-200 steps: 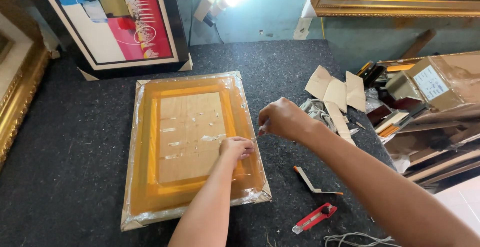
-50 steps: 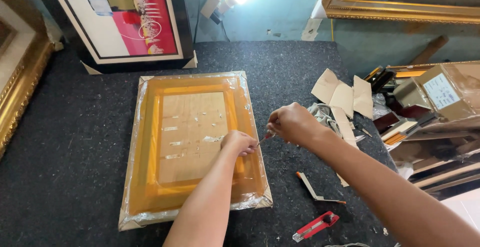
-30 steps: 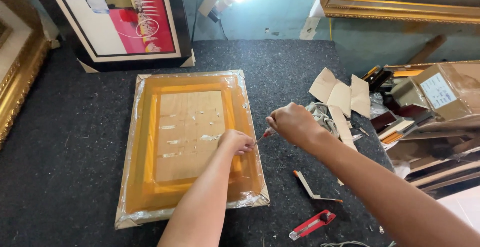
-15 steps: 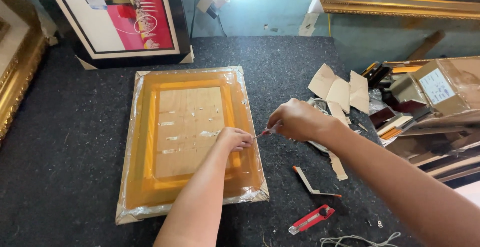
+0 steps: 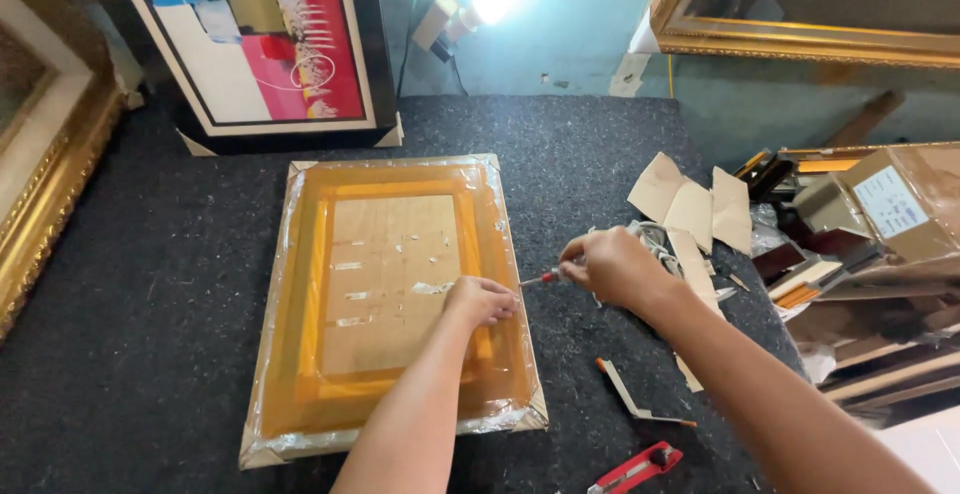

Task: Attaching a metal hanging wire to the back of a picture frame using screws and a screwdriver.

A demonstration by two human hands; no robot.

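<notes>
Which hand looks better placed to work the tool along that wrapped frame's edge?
Probably the right hand: it already grips the small red-handled tool, tip pointing at the right edge of the plastic-wrapped frame. The left hand lies flat on the frame, steadying it.

Left hand (image 5: pixel 480 299) is pressing down on the right edge of a plastic-wrapped orange frame (image 5: pixel 390 304) lying flat on dark felt. Right hand (image 5: pixel 612 269) pokes a small red-handled tool (image 5: pixel 540 278) toward that edge, with cardboard scraps (image 5: pixel 690 209) behind it.

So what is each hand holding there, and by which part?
The right hand grips a small red-handled tool by its handle, tip toward the plastic-wrapped orange picture frame. The left hand holds nothing; it rests flat on that frame.
</notes>
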